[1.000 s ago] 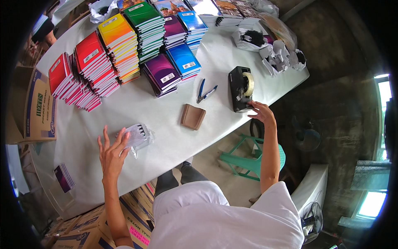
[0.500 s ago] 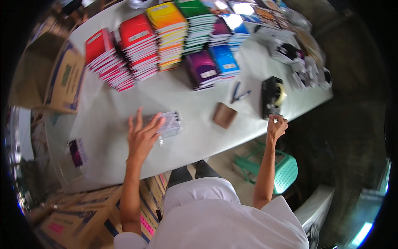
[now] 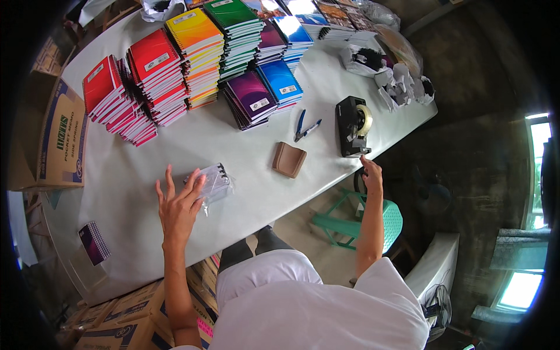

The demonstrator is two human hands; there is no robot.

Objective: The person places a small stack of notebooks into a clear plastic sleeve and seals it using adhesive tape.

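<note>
My left hand (image 3: pixel 178 205) has its fingers spread, with the fingertips resting on the near left side of a small spiral notepad pack (image 3: pixel 213 183) in clear plastic. The wrap's loose edge sticks out toward me. At the table's right edge, my right hand (image 3: pixel 372 174) has curled fingers, with its fingertips at the front end of a black tape dispenser (image 3: pixel 347 129). A roll of tape (image 3: pixel 364 120) sits in the dispenser. Whatever lies between those fingertips is too small to make out.
Stacked spiral notebooks (image 3: pixel 156 65) line the far side. A brown block (image 3: pixel 289 160), a blue pen (image 3: pixel 300 123) and a purple notepad (image 3: pixel 94 242) lie nearer. Crumpled paper (image 3: pixel 402 85) is at far right, a carton (image 3: pixel 61 137) at left, a green stool (image 3: pixel 385 224) below the right edge.
The whole view has shifted, so the table's things appear further left. My left hand stays at the wrapped pack, and my right hand stays at the dispenser's front with its fingers slightly changed.
</note>
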